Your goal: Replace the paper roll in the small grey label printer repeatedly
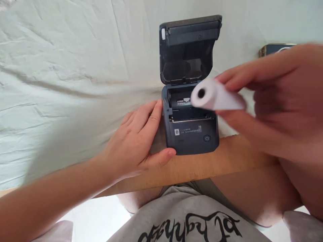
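A dark blue portable label printer [191, 143] stands near the table's front edge, its lid [188, 47] swung up and back. The bay inside shows a small printed sticker [182, 102]. My left hand [137, 137] rests against the printer's left side, fingers stretched out and thumb at the lower left corner. Above the right part of the bay, my right hand [282, 97] pinches a white paper roll [214, 95] between thumb and fingers. The roll is tilted, with its dark core hole facing left. Slight motion blur softens the right hand.
Pale wrinkled cloth [75, 50] covers most of the table. A bare wooden edge strip [191, 168] runs along the front, close to my legs. Partly behind my right hand lies a dark flat object with a gold-coloured rim [274, 48].
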The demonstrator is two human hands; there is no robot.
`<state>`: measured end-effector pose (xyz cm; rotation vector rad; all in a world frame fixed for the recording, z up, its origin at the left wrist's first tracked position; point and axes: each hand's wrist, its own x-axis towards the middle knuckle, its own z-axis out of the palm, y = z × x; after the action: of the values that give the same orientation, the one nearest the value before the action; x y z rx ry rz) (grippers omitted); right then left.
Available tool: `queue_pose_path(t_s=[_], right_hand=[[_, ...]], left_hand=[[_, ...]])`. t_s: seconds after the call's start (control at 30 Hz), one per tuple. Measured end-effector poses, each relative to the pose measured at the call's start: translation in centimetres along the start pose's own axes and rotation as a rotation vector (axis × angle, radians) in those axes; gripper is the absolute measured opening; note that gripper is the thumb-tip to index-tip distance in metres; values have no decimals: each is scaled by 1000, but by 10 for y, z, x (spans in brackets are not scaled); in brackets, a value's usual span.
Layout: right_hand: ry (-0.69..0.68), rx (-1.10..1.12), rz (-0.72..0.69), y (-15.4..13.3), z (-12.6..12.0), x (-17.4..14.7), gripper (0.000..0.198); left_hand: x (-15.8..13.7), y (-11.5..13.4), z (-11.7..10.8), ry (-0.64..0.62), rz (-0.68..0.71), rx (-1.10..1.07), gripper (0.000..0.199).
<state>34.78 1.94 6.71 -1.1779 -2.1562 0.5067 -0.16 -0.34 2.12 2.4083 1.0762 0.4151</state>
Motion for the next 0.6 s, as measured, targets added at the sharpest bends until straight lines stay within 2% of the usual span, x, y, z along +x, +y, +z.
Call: queue_pose_path(t_s=[0.07,0.13,0.23,0.27,0.33,0.37,0.4,0.43,0.5,0.57,0.6], right_hand=[[-29,-43,-138,-9,13,6,16],[1,-73,-183,-14,20,11,21],[57,-101,-149,-12,22,18,19],[58,-107,-143,-11,22,20,18],[42,-102,-143,-4,23,25,16],[27,-89,-136,-1,24,26,15],[9,-70,-124,3,26,28,14],[-11,-47,-112,7,27,29,14],[-30,3,-108,12,29,30,17],[-17,37,-139,14,30,28,17],[-9,50,-163,13,29,27,17]], left_hand=[[0,0,1,9,-10,-2,110],[0,0,6,12,0,14,106],[0,-2,14,77,21,30,104],[0,-2,15,127,24,33,104],[0,-2,14,142,29,44,106],[0,-2,11,129,27,45,105],[1,-2,8,33,19,40,106],[1,-2,6,-1,10,37,105],[2,-1,4,-17,1,36,106],[1,-1,8,21,-10,48,107],[1,-1,12,107,-11,66,107]])
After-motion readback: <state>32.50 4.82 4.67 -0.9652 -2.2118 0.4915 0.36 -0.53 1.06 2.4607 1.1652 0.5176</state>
